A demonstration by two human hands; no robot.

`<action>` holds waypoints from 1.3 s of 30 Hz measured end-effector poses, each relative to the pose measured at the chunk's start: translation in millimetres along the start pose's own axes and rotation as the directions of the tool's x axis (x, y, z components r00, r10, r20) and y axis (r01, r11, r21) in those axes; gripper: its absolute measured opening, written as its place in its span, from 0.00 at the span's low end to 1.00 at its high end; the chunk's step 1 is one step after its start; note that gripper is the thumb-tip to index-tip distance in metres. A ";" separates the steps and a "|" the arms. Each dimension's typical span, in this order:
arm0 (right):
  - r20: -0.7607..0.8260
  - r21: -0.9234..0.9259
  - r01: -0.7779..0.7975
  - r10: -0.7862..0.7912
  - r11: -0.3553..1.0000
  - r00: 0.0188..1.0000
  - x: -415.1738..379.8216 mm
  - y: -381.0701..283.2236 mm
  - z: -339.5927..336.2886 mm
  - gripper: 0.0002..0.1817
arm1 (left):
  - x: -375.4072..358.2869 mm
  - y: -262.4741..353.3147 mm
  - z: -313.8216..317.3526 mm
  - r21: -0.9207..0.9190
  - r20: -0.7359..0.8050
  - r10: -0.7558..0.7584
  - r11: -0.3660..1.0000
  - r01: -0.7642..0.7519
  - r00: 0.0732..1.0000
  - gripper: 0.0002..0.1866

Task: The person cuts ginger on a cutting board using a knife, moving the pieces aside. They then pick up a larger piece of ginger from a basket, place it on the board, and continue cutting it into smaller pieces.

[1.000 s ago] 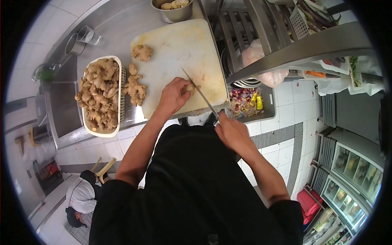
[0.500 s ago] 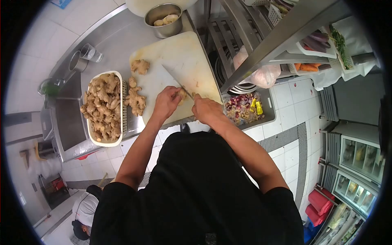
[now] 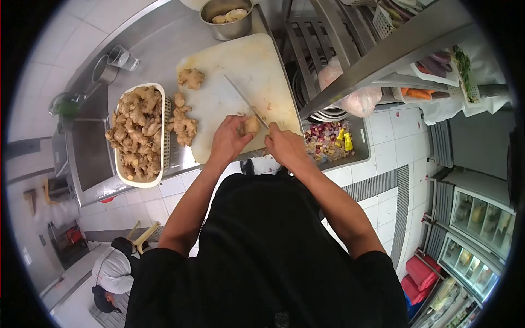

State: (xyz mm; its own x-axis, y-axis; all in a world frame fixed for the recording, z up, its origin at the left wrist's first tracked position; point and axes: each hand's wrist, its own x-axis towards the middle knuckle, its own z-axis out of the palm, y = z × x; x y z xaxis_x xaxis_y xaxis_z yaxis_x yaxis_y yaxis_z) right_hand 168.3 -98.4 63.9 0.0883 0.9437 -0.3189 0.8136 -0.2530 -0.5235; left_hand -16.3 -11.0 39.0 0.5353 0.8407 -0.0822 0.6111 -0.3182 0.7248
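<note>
My left hand (image 3: 228, 139) is closed around a piece of ginger (image 3: 251, 126) over the near part of the white cutting board (image 3: 213, 112). My right hand (image 3: 285, 145) grips the handle of a knife (image 3: 240, 94). Its blade points away to the upper left and lies against the right side of the ginger piece. Small peel scraps are on the board by the blade. Whole ginger roots (image 3: 190, 78) rest along the board's left edge, with another knobbly ginger root (image 3: 184, 127) close to the basket. That white basket (image 3: 160, 98) is heaped with unpeeled ginger (image 3: 138, 127).
Behind the board stands a metal pot (image 3: 226, 24) with peeled ginger. A bin of scraps (image 3: 330, 143) sits below the counter's right side, beside a metal rack (image 3: 350, 82). Glasses (image 3: 122, 58) stand near the sink (image 3: 98, 147). Another person (image 3: 113, 270) is at lower left.
The knife and both hands have shifted slightly to the right, and more of the ginger piece shows. The camera view has moved a little; the person at lower left has changed posture.
</note>
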 end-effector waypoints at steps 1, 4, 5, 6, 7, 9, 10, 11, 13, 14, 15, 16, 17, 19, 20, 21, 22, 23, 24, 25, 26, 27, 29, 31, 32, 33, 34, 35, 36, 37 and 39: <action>-0.027 0.000 -0.016 0.016 1.000 0.999 -8.2 2.4 -1.8 0.16 | -1.2 -1.8 1.1 0.034 0.039 -0.033 0.999 0.031 0.999 0.26; -0.056 0.005 -0.026 0.026 1.000 0.998 -36.1 16.5 -10.6 0.17 | 0.0 -2.7 -0.5 0.101 0.027 0.111 0.988 -0.113 0.993 0.26; -0.068 0.013 -0.018 0.019 1.000 0.997 -44.9 21.0 -15.2 0.17 | 0.8 -0.3 -1.8 0.097 0.029 0.109 0.989 -0.111 0.994 0.26; -0.065 0.011 -0.022 0.022 1.000 0.998 -53.7 22.8 -21.2 0.17 | 2.2 4.4 -4.3 0.108 0.038 0.109 0.988 -0.112 0.993 0.25; -0.027 0.013 -0.050 0.051 0.999 0.998 -62.7 23.1 -28.7 0.17 | 3.8 7.9 -5.9 0.120 0.047 0.110 0.986 -0.115 0.993 0.24; 0.014 0.014 -0.080 0.080 0.997 0.997 -78.3 23.9 -40.3 0.17 | 7.9 8.7 -8.6 0.119 0.057 0.116 0.985 -0.122 0.992 0.23; 0.032 0.001 -0.093 0.093 0.996 0.995 -85.4 24.5 -44.6 0.17 | 10.0 8.6 -10.2 0.122 0.065 0.122 0.984 -0.129 0.990 0.22; 0.052 -0.012 -0.106 0.107 0.994 0.993 -91.7 24.9 -48.8 0.17 | 12.2 8.6 -11.4 0.120 0.067 0.119 0.985 -0.127 0.991 0.22; 0.093 -0.020 -0.127 0.128 0.992 0.987 -101.7 24.8 -57.8 0.17 | 16.2 10.0 -14.5 0.119 0.134 0.140 0.981 -0.156 0.981 0.20; 0.130 -0.029 -0.145 0.147 0.989 0.981 -105.8 24.2 -62.3 0.17 | 17.0 11.5 -15.8 0.119 0.134 0.139 0.981 -0.156 0.981 0.20; 0.130 -0.028 -0.145 0.148 0.989 0.980 -109.4 23.1 -66.9 0.17 | 18.3 13.6 -16.9 0.110 0.145 0.126 0.984 -0.143 0.981 0.20; 0.151 -0.045 -0.153 0.158 0.987 0.976 -113.0 21.8 -71.5 0.17 | 19.4 14.5 -17.4 0.102 0.156 0.113 0.986 -0.130 0.981 0.19; 0.172 -0.063 -0.160 0.169 0.985 0.971 -116.2 20.8 -75.5 0.17 | 20.4 13.8 -17.0 0.102 0.157 0.113 0.986 -0.130 0.981 0.19; 0.199 -0.079 -0.162 0.175 0.984 0.964 -121.1 19.8 -82.1 0.17 | 22.0 12.1 -15.8 0.099 0.147 0.131 0.984 -0.146 0.980 0.18; 0.225 -0.096 -0.163 0.181 0.982 0.958 -122.9 19.2 -84.9 0.17 | 22.6 11.3 -15.2 0.099 0.148 0.130 0.984 -0.145 0.980 0.18; 0.226 -0.096 -0.163 0.181 0.982 0.957 -124.6 18.3 -87.3 0.17 | 23.2 11.1 -14.7 0.086 0.153 0.132 0.985 -0.147 0.979 0.18; 0.248 -0.098 -0.172 0.192 0.980 0.950 -125.8 17.4 -89.8 0.17 | 23.9 11.0 -14.3 0.075 0.158 0.134 0.986 -0.147 0.978 0.18; 0.271 -0.101 -0.181 0.202 0.978 0.941 -125.6 16.2 -92.5 0.18 | 24.1 10.6 -13.5 0.075 0.158 0.132 0.987 -0.145 0.979 0.18; 0.273 -0.101 -0.180 0.201 0.979 0.941 -124.4 13.3 -95.9 0.18 | 23.6 11.1 -12.6 0.079 0.145 0.137 0.986 -0.150 0.980 0.18; 0.291 -0.113 -0.186 0.211 0.976 0.933 -122.9 9.3 -99.1 0.17 | 23.2 12.0 -11.6 0.083 0.133 0.142 0.985 -0.154 0.981 0.18; 0.309 -0.125 -0.191 0.222 0.973 0.925 -120.6 5.8 -99.8 0.16 | 23.3 12.5 -10.7 0.083 0.132 0.138 0.985 -0.149 0.982 0.18; 0.314 -0.126 -0.190 0.221 0.974 0.923 -114.0 6.2 -92.5 0.16 | 22.5 15.1 -11.0 0.081 0.125 0.130 0.987 -0.141 0.984 0.18; 0.195 -0.070 -0.043 0.056 0.997 0.979 -88.1 14.7 -60.3 0.15 | 19.5 15.4 -9.3 0.077 0.128 0.122 0.988 -0.133 0.984 0.18; 0.118 -0.063 -0.021 0.028 0.998 0.993 -46.9 17.0 -21.0 0.15 | 18.9 14.4 -5.9 0.097 0.119 0.102 0.989 -0.113 0.988 0.18; 0.117 -0.064 -0.021 0.028 0.998 0.993 -34.1 15.8 -6.2 0.15 | 17.3 14.2 -5.3 0.097 0.118 0.102 0.989 -0.114 0.988 0.18; 0.050 -0.040 -0.003 0.005 0.999 0.999 -22.2 11.3 2.7 0.15 | 15.4 14.1 -5.6 0.100 0.123 0.121 0.986 -0.133 0.985 0.18; -0.020 -0.015 0.019 -0.020 1.000 1.000 -14.2 9.6 7.5 0.15 | 14.0 13.4 -7.8 0.106 0.127 0.139 0.983 -0.153 0.982 0.18; -0.022 -0.013 0.020 -0.021 1.000 1.000 -12.7 12.6 9.4 0.15 | 10.5 12.2 -8.4 0.109 0.127 0.140 0.982 -0.154 0.982 0.18; -0.028 -0.020 0.034 -0.035 0.999 0.999 -12.7 15.3 6.2 0.15 | 7.5 10.8 -7.4 0.063 0.099 0.176 0.981 -0.183 0.979 0.17; -0.033 -0.029 0.049 -0.050 0.998 0.998 -13.1 18.4 2.8 0.15 | 6.5 8.8 -6.4 0.018 0.067 0.210 0.977 -0.212 0.975 0.16; -0.022 -0.007 0.022 -0.023 1.000 1.000 -24.0 19.4 -10.0 0.16 | 4.5 2.5 -6.2 -0.019 0.028 0.145 0.989 -0.145 0.989 0.16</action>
State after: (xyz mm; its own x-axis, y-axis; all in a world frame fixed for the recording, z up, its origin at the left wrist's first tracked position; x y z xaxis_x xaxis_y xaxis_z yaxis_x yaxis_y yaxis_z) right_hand 187.8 -123.8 69.3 0.0824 0.9535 -0.2898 0.8196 -0.2302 -0.5246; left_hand -16.0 -5.3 44.7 0.6348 0.7727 0.0046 0.5159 -0.4283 0.7419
